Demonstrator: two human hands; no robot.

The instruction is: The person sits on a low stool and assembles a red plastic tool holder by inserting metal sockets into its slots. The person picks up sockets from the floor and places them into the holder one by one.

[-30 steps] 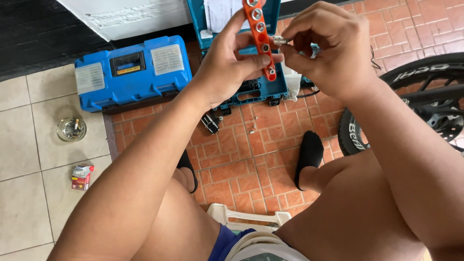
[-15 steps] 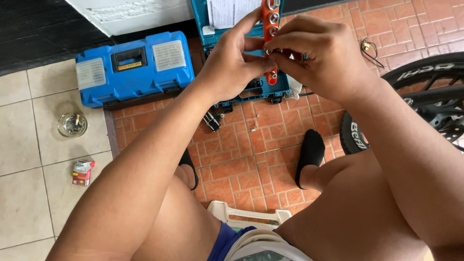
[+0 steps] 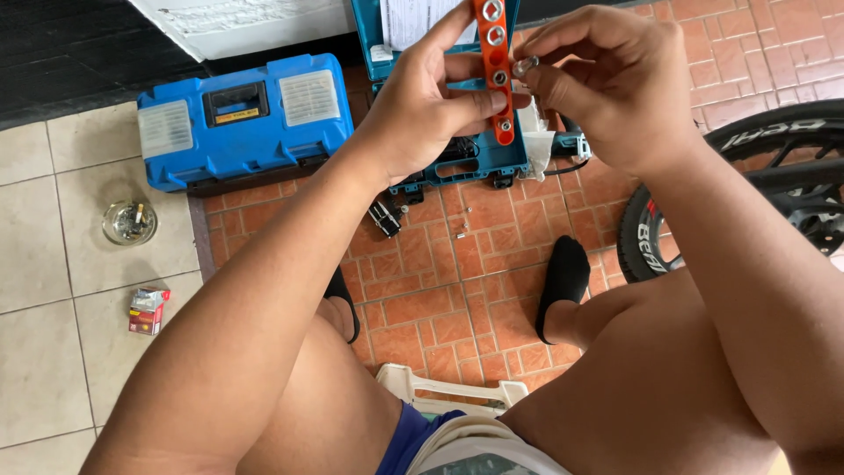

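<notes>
Head view: person seated above a brick floor.
Left hand: fingers closed around an orange socket rail, held upright above the open teal tool case.
Right hand: fingertips pinch a small chrome socket just beside the rail.
Risk: the pinch looks light; a slip could drop the socket toward the teal tool case.
Risk: tilting the rail may loosen seated sockets.

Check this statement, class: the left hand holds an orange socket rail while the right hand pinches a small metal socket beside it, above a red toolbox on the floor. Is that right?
Not quite. The head view shows the toolbox is blue, not red. The rest stands: the left hand holds the orange socket rail, and the right hand pinches a small metal socket beside it.
</notes>
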